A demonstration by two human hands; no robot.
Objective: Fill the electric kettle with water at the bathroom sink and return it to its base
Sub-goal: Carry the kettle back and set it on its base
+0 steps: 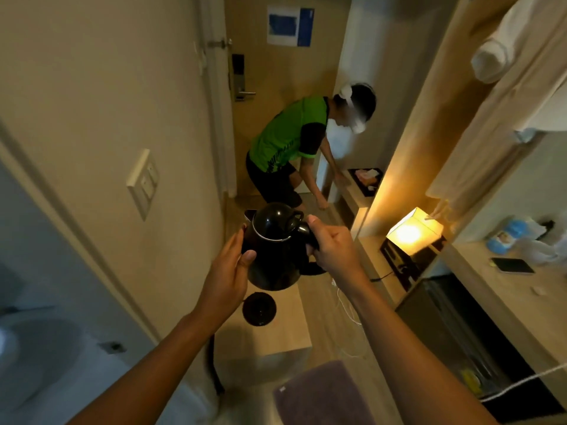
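I hold a black electric kettle (274, 253) in the air at the centre of the view, lid closed. My right hand (329, 245) grips its handle on the right side. My left hand (228, 271) presses flat against the kettle's left wall, fingers wrapped around the body. Just below the kettle, the round black base (258, 308) lies on a small light wooden table (276, 332), with its cord running off the table's left edge. The bathroom sink is not clearly visible; a pale rounded fixture (33, 348) shows at the lower left through a doorway.
A person in a green shirt (291, 142) bends over near the entrance door (276, 72) ahead. A lit lamp (414, 230) stands on the right counter, with a phone (512, 265) and bottles further right. A wall switch (142, 182) is on the left wall. White cables (346, 311) lie on the floor.
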